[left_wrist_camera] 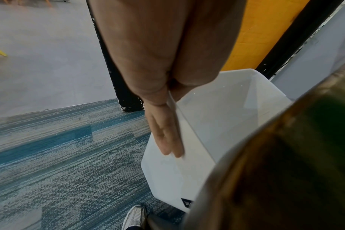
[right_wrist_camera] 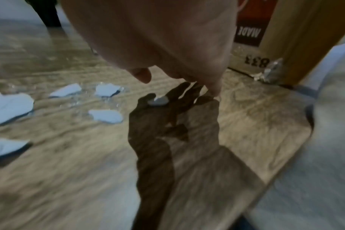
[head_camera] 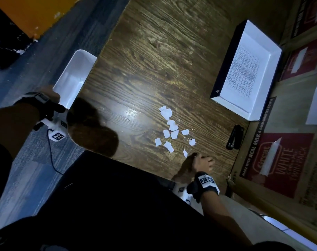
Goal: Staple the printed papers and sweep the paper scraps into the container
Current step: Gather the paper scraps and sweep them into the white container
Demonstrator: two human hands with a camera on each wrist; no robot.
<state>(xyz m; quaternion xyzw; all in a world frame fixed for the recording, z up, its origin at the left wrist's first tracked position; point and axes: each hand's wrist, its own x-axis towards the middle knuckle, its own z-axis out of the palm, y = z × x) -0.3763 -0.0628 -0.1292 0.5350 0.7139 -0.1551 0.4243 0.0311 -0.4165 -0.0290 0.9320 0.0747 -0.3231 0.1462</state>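
Left hand (left_wrist_camera: 163,132) grasps the white container (left_wrist_camera: 217,124) by its rim, thumb inside, fingers flat down the outer wall, holding it against the surface (head_camera: 154,60) edge at centre-left of the head view. Right hand (head_camera: 202,163) is empty, fingers loose, low over the surface at lower centre, just beside the nearest of the paper scraps (head_camera: 169,130).

Risks, my read:
- Scraps are light and spread out, and well apart from the container. A fast sweep could scatter them or flick some off the near edge.
- If the rim sits above or off the edge, scraps drop to the carpet (left_wrist_camera: 59,147).
- One-handed rim grip could let the container tilt.

Printed papers (head_camera: 244,69) lie in a shallow box (head_camera: 224,69) at upper right; can't tell if stapled. Stapler (head_camera: 234,139) at right.

Surface: dark wood grain, glare patch mid-frame. Room: dim, blue carpet, coffee cartons (head_camera: 280,160) along the right.
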